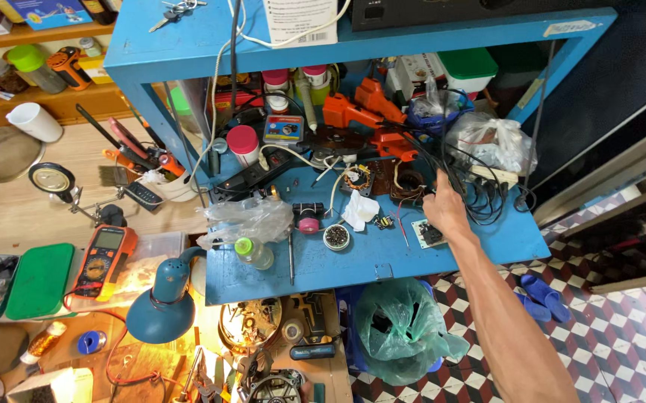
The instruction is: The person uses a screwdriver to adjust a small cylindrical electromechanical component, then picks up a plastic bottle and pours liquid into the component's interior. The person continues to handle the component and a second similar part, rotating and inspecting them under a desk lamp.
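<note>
One hand, the right (pixel 446 209), reaches into black cables (pixel 479 201) on the blue shelf (pixel 353 261), grip closing on them; next, judging by this, pull gently.

Matt blue-painted shelf (pixel 353 257), glossy black cables (pixel 479 201)

The right hand (pixel 446 209) reaches onto the blue shelf (pixel 353 261), its fingertips buried in the tangle of black cables (pixel 479 194), so whether they grip anything cannot be told. The small circuit board (pixel 429 234) just beside the wrist is partly covered by it. The left hand is out of view. Beneath the shelf's front edge, the green plastic bag (pixel 401 328) conceals its contents. At the bottom edge, below the shelf, tools are cut off.
</note>
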